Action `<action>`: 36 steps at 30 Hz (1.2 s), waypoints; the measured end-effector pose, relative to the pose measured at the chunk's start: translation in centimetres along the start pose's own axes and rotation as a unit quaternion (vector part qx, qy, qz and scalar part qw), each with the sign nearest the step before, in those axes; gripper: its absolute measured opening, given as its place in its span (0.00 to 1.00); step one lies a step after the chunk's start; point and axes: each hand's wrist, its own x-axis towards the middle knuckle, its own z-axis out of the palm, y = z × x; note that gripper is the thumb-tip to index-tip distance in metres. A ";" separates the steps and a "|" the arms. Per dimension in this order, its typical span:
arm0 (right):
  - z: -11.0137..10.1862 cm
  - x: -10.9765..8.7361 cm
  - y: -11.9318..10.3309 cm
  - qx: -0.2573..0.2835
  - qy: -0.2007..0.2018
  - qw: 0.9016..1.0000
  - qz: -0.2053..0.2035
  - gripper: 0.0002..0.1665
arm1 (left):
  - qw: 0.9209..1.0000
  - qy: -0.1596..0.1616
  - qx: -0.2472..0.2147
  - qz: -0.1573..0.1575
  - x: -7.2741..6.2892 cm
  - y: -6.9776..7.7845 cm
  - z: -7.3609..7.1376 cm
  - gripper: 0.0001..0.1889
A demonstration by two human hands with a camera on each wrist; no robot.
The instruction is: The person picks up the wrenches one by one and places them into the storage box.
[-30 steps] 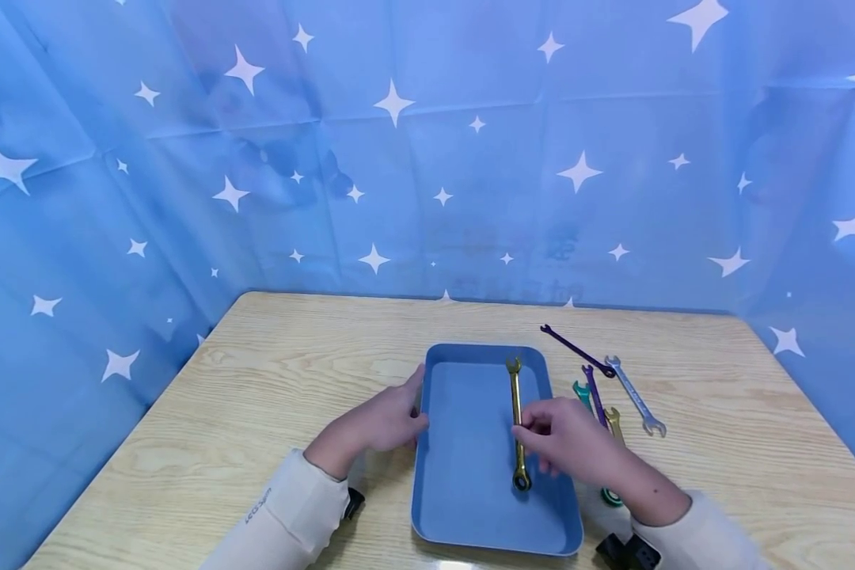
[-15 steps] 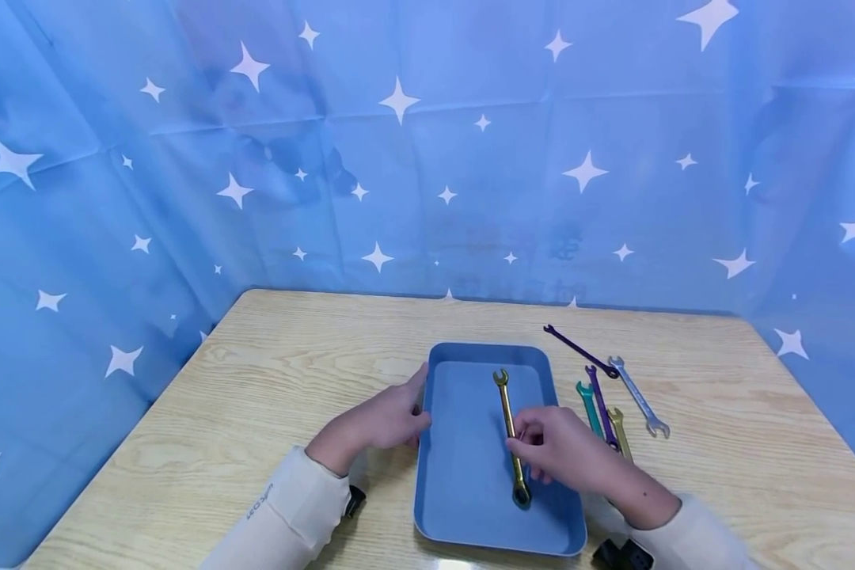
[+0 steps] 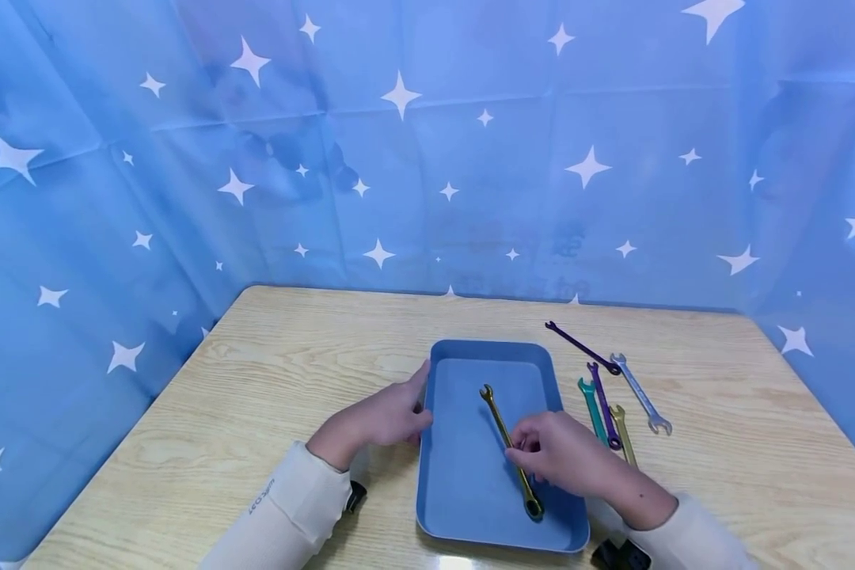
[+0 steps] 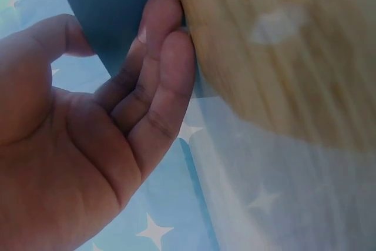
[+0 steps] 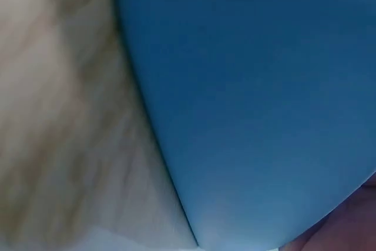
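My right hand (image 3: 566, 451) pinches a gold combination wrench (image 3: 497, 418) over the blue tray (image 3: 470, 507). The wrench slants, its open end pointing up and left and its ring end down and right. Whether it touches the tray floor I cannot tell. At the tray's left side my left hand (image 3: 392, 413) holds the wall. In the left wrist view, the left hand's fingers (image 4: 170, 74) lie against the tray's outer wall (image 4: 117, 4), with the thumb tip hidden past the rim. The right wrist view shows mostly tray wall (image 5: 247, 98), the right hand (image 5: 346, 227) only at a corner.
Right of the tray lie several wrenches on the wooden table (image 3: 313, 348): a dark purple one (image 3: 580, 346), a silver one (image 3: 640, 392), a green one (image 3: 593, 408), a purple one (image 3: 604, 404) and a gold one (image 3: 623, 435). A blue star-patterned cloth (image 3: 427, 158) hangs behind.
The gold wrench has turned: its open end has swung left and toward me, its ring end lower and slightly right. My right hand has shifted slightly nearer; the left hand stays at the tray.
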 end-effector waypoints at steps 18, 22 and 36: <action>0.1 -0.1 -0.4 -0.074 0.016 0.997 0.015 0.09 | 1.000 -0.016 -0.014 0.017 0.0 -0.2 -0.2 0.45; 0.1 -0.2 -0.4 -0.078 0.019 0.997 0.014 0.08 | 1.000 -0.019 -0.017 0.013 0.0 -0.1 -0.2 0.45; 0.2 -0.2 -0.5 -0.083 0.022 0.996 0.029 0.08 | 0.999 -0.023 -0.026 0.016 0.2 -0.3 -0.2 0.45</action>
